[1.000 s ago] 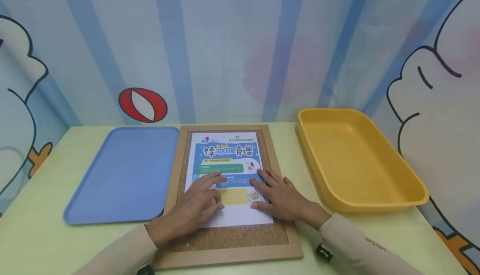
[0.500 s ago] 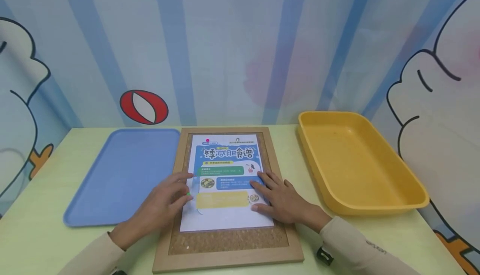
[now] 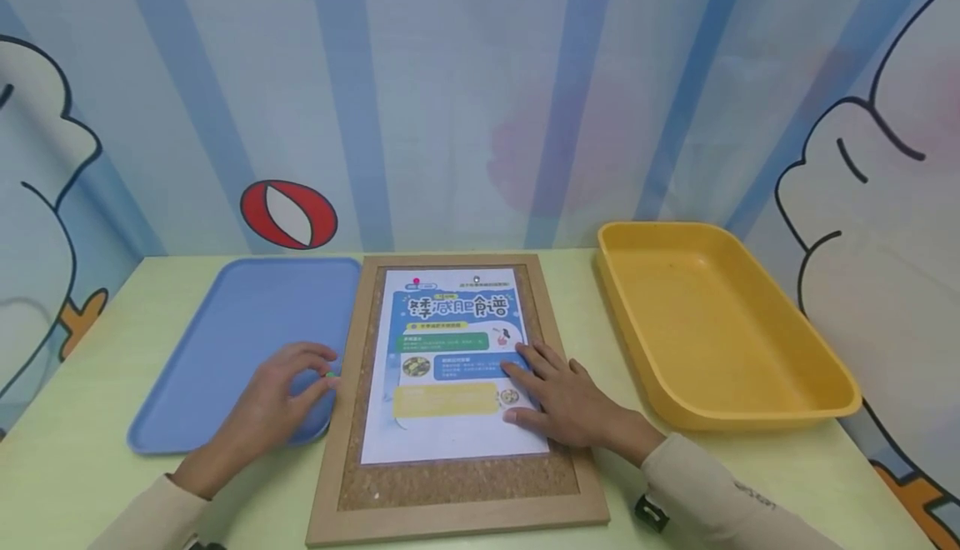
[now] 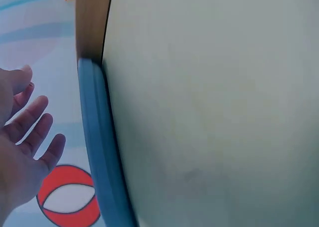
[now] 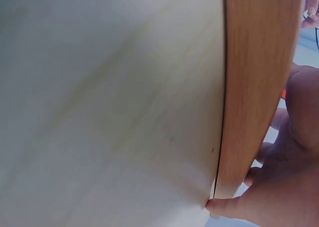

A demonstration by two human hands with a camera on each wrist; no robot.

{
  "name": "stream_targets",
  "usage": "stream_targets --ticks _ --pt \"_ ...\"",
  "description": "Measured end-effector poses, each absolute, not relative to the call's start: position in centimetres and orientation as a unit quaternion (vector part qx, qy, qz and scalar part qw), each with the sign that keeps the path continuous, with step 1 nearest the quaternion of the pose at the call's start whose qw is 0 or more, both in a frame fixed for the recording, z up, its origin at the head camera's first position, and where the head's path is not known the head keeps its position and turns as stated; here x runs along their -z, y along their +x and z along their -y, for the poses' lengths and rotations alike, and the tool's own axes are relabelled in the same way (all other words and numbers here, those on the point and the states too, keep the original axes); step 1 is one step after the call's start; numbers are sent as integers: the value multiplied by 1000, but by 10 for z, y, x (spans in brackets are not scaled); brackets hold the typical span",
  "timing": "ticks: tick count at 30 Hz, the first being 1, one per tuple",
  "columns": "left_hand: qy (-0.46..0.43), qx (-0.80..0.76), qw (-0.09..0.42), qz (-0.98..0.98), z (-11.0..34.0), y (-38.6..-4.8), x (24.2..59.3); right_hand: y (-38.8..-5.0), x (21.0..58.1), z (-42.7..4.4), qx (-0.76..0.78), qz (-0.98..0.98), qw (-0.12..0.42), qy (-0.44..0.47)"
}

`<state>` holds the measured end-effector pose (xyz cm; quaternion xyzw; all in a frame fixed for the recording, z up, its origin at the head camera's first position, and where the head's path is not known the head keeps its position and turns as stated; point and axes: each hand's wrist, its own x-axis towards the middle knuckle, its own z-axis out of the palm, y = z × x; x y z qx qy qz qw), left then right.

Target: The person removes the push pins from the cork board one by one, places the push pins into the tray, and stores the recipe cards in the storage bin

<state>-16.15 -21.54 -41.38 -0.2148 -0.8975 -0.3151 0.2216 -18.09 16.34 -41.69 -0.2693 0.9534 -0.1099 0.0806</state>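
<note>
In the head view, a white paper sheet with a blue printed design (image 3: pixel 442 371) lies flat on a brown cork board in a pale wooden frame (image 3: pixel 450 485), in the middle of a pale yellow desk (image 3: pixel 67 450). Large Chinese characters head the sheet; below them come a green, a blue and a yellow band, with small food pictures beside the lower two and a white margin at the foot. A round pink pin (image 3: pixel 416 281) marks its upper left, a small whitish pin (image 3: pixel 476 279) its upper right. The right hand (image 3: pixel 566 400) rests on its right edge, fingers spread. The left hand (image 3: pixel 273 400) is over the shallow blue plastic tray (image 3: pixel 262 325), pinching a tiny green piece (image 3: pixel 330 374) beside the frame. A deep yellow plastic tray (image 3: pixel 705 325) stands at the right.

In the left wrist view, thumb and forefinger nearly meet, the other fingers spread apart.

In the right wrist view, one fingertip reaches the frame's outer side; the sheet is hidden.
</note>
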Motion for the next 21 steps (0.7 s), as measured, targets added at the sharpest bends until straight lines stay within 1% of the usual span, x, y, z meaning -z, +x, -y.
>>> stream_targets --ticks 7,13,21 --pt "-188 305 229 905 233 -170 413 -181 416 -162 111 -954 83 -267" --pt "-158 298 203 919 249 -175 410 -182 416 -162 109 -954 80 -268" --pt "-149 279 176 932 262 -184 408 -181 417 -162 111 -954 81 -268"
